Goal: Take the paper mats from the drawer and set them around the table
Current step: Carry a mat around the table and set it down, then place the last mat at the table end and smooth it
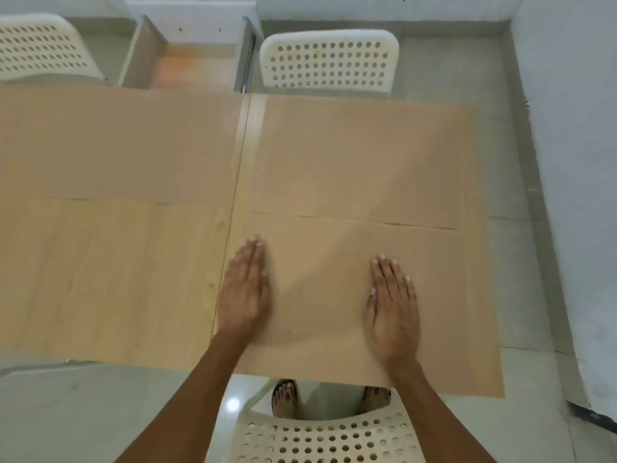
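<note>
A: Item one, near right mat [320, 295]. Where does it lie, and why are the hands on it?

B: Near right quarter of the surface [110, 272], in front of the near chair [320, 436]. Left hand [245, 295] lies flat, fingers straight, over the mat's left edge by the seam in the surface. Right hand [394, 309] lies flat, fingers straight, on the mat's right half. Neither grips anything; both palms are down on the sheet. Judged purpose: smoothing the sheet and squaring it to the seat. The left hand is blurred, so its exact contact is hard to read

A: Condition of the mat?

B: Plain brown paper, thin, matte, unprinted, large. Its near edge overhangs the surface toward the chair; its right edge runs past the surface's right side. It should slide easily under a flat palm and crease if pinched

A: Other mats?

B: Far right mat [364, 155], facing the far right chair [329, 61], its near edge touching or just overlapping the near right mat along a slightly lifted line. Far left mat [110, 142], before the far left chair [40, 48]. The near left quarter shows bare wood grain

A: Source?

B: The drawer [190, 58] stands open past the far edge, between the two far chairs; no paper visible inside

A: Progress?

B: Judged three places laid, one left
</note>
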